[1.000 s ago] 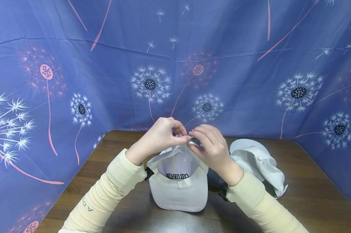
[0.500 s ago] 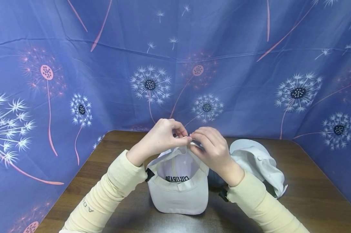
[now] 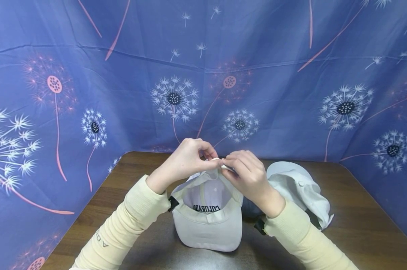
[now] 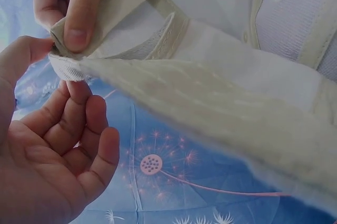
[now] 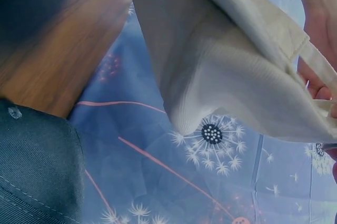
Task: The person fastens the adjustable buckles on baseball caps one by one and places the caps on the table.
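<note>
A white baseball cap [image 3: 208, 232] is held tilted in the head view, its brim toward me and dark "COLORADO" lettering showing reversed inside. My left hand [image 3: 188, 157] pinches the end of the cap's back strap [image 4: 68, 68] between thumb and fingers. From the other side my right hand [image 3: 247, 172] pinches the strap too, its thumb pressed flat on the cloth in the left wrist view. The fingers hide most of the spot where the two hands meet. In the right wrist view the cap's crown [image 5: 226, 76] hangs beside the hands.
Another white cap [image 3: 298, 187] lies crumpled on the brown wooden table [image 3: 358, 213] at the right. A dark cap [image 5: 37, 166] sits between it and the held cap, partly hidden by my right wrist. A blue dandelion-print cloth [image 3: 284, 93] hangs behind the table.
The held cap's brim has come slightly toward me. The shiny dark piece seen between the fingers earlier is now mostly hidden, with a pale edge of strap showing. Both hands have barely moved.
</note>
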A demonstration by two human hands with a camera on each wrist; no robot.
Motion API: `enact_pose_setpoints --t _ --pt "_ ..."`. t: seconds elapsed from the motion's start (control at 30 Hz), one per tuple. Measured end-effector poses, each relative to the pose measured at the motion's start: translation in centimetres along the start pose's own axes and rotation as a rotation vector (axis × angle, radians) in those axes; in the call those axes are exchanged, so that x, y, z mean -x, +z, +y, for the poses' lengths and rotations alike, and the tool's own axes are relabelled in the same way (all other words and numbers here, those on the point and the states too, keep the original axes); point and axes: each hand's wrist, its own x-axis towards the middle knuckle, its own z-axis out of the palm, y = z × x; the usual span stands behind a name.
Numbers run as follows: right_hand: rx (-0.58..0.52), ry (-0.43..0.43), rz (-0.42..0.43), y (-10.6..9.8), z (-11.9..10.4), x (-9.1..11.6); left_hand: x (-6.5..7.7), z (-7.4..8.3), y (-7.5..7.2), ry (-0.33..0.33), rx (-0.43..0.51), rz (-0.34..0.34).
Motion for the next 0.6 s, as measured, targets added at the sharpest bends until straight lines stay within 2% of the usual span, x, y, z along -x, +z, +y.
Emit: enact_pose_setpoints --t 0.17,0.3,0.6 --pt "-0.014 -0.005 -0.006 -0.1 0.0 -0.2 0.1 -0.1 -0.2 0.002 0.006 0.012" --pt "-0.027 -0.001 -0.001 -0.1 0.0 -0.3 0.4 -0.4 -0.7 -0.02 0.019 0.029" --pt "-0.062 0.015 0.032 -0.5 0.1 -0.7 1.9 -2.6 -1.3 -0.154 0.037 0.079"
